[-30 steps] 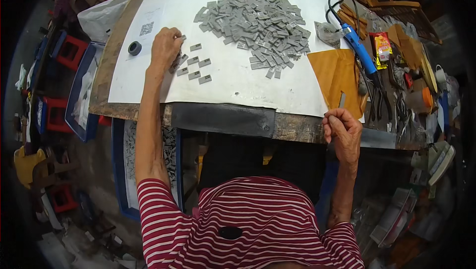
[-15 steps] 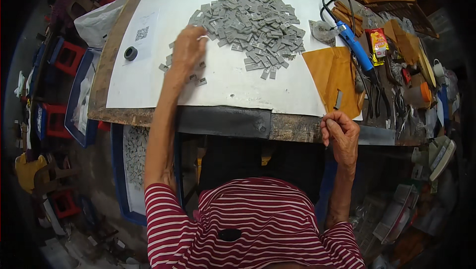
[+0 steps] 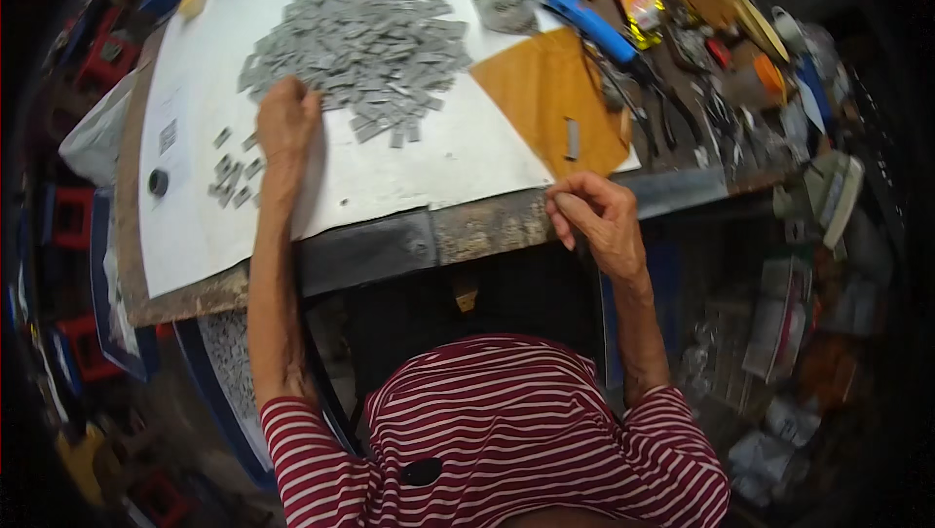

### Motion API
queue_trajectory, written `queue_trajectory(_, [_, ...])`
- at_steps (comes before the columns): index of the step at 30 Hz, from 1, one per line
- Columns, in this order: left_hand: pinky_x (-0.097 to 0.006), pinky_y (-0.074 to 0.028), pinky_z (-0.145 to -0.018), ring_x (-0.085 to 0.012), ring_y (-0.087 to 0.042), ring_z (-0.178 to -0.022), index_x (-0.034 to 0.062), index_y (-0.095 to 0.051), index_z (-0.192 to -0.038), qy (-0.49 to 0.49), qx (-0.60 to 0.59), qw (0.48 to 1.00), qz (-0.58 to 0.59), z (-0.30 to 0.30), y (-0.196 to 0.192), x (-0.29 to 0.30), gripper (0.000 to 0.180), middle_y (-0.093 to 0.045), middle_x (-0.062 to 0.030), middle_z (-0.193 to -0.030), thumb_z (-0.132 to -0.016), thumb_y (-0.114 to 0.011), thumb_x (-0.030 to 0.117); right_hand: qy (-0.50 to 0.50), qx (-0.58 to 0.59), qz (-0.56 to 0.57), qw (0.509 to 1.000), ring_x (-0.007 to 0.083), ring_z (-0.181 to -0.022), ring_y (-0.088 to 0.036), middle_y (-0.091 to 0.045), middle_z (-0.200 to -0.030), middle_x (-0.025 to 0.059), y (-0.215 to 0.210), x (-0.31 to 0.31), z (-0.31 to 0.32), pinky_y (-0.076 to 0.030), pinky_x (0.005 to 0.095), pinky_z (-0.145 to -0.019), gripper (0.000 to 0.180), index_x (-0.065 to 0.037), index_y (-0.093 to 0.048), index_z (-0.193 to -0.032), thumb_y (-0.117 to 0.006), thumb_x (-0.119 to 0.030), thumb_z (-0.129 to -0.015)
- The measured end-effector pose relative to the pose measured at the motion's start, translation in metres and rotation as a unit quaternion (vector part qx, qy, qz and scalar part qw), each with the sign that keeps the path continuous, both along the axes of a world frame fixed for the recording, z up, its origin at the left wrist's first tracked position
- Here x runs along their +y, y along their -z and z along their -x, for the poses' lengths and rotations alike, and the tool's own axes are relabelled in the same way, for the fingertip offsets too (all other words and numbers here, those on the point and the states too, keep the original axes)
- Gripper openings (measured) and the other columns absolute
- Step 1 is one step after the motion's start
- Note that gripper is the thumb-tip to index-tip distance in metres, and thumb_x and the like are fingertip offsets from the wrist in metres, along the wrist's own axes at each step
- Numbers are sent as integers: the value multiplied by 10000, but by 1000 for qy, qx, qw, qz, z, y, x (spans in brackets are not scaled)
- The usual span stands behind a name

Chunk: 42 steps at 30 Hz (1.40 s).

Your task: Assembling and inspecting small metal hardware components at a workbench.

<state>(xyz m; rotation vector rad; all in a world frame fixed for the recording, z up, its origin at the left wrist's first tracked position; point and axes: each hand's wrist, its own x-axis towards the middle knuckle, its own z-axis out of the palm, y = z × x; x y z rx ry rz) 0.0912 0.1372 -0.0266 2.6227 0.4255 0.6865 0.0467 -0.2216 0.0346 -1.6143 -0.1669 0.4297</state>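
A large heap of small flat grey rectangular pieces (image 3: 365, 46) lies on the white sheet (image 3: 390, 172). My left hand (image 3: 285, 124) is at the heap's near left edge, its fingers curled down against the pieces. Whatever those fingers grip is hidden. Beside that wrist, several loose grey pieces (image 3: 229, 172) are scattered on the sheet. My right hand (image 3: 602, 224) hovers at the table's front edge with thumb and fingertips pinched together; anything between them is too small to make out. Just beyond it, a narrow grey strip (image 3: 572, 138) rests on the brown paper (image 3: 545, 90).
A blue-handled corded tool (image 3: 589, 21), pliers (image 3: 672, 109) and a yellow-red packet (image 3: 638, 7) crowd the table's right side. A dark ring (image 3: 158, 182) sits at the left. Below the table edge stands a blue bin (image 3: 209, 362) of grey pieces.
The whole view has swung, so the table appears tilted and further left. My left hand has shifted rightward along the heap's near edge, exposing more loose pieces. My right hand keeps its pinch.
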Motion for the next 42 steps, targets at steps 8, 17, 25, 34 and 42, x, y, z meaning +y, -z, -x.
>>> queue_trajectory(8, [-311,-429,-532,-192,-532,-548,-20,-532,-682,58,-66,991,97,11,-23,-25,177,-566,-111,-625,-707,-637,121,87,-79,43,992,60,-522,-473,-558,-706,52,6,-33,-34,-369,182,-435,124,54,-561,-885,-514,-52,-842])
queue_trajectory(17, [-197,-409,-516,-51,-503,-560,-9,-576,-708,143,-109,920,349,26,-41,-83,122,-564,-14,-610,-726,-659,79,62,-345,275,895,155,-609,-534,-549,-723,83,37,-33,-87,-423,275,-561,118,33,-585,-836,-548,-76,-808])
queue_trajectory(25, [-187,-422,-549,-46,-510,-583,2,-572,-721,135,-83,900,407,28,-29,-101,100,-574,-10,-650,-728,-659,50,-21,-476,338,811,317,-694,-556,-543,-797,138,33,-25,-96,-430,372,-604,69,6,-575,-823,-554,-25,-765])
queue_trajectory(34, [-180,-417,-537,-46,-504,-588,7,-559,-731,166,-78,887,423,29,-30,-102,105,-562,-10,-670,-721,-659,39,-105,-521,360,767,341,-670,-545,-517,-771,130,31,-27,-106,-430,406,-552,67,-12,-526,-816,-558,-8,-758])
queue_trajectory(42, [-180,-416,-534,-44,-502,-585,13,-551,-722,179,-87,881,429,31,-29,-102,103,-558,-8,-664,-726,-653,34,-130,-529,371,752,344,-656,-544,-507,-744,132,32,-29,-110,-434,404,-539,74,-9,-502,-802,-559,-2,-754])
